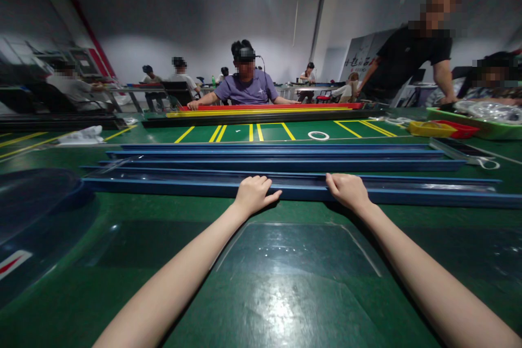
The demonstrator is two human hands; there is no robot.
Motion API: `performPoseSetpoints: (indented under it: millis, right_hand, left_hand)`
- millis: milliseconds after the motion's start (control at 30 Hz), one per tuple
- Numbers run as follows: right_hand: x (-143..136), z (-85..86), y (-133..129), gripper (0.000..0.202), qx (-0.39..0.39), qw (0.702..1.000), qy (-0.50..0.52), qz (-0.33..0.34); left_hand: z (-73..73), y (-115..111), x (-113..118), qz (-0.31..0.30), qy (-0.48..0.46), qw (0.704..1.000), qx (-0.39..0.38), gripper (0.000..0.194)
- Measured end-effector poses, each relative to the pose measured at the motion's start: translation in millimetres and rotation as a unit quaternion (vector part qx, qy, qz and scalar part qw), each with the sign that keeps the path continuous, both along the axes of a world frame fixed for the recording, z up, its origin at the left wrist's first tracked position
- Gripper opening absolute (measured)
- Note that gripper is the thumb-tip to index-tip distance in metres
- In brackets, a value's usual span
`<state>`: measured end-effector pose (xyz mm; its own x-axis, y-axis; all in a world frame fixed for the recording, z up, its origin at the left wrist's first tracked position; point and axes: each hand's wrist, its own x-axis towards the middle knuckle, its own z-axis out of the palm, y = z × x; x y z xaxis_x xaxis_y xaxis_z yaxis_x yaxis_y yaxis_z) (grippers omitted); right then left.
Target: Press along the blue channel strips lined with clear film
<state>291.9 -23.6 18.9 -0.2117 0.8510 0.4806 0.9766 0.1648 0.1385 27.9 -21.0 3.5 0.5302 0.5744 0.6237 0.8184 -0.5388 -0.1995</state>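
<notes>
The nearest blue strip (304,194) lies on the green worktop (134,293), straight ahead of the person and directly under both hands, its long axis running from left to right, square across the two reaching forearms. The left hand (252,196) is on it to the left and the right hand (351,190) to the right, with a bare stretch of strip between them; both touch it, so neither is the nearer. The left fingers are curled over the strip, the thumb reaching along its near wall toward the other hand. The right fingers are folded down over it too — how firmly either set presses, one cannot tell. As for which way the strip points, one end goes off to the left, beside the blue rounded container (67,247), and the other runs to the right edge of the view, sitting slightly closer to the person. Nothing visible marks either end as the front. The other blue strips (285,165) lie just beyond it, roughly parallel, with clear plastic film (122,166) over their left part. On the near side, between the forearms, a clear sheet (297,255) lies flat and catches the light. Farther off, a white ring (318,135) rests on the green surface, and across from the person a co-worker in a purple shirt (247,89) sits behind a red strip (326,106) — also laid crosswise.
</notes>
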Motion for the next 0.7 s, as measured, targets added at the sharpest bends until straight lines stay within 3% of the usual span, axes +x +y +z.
performPoseSetpoints:
  millis: [700]
  right_hand:
    - [-0.2, -0.3, 0.0, 0.052, 0.003, 1.000, -0.003, 0.000]
  left_hand:
    - [0.0, 0.5, -0.4, -0.001, -0.001, 1.000, -0.006, 0.042]
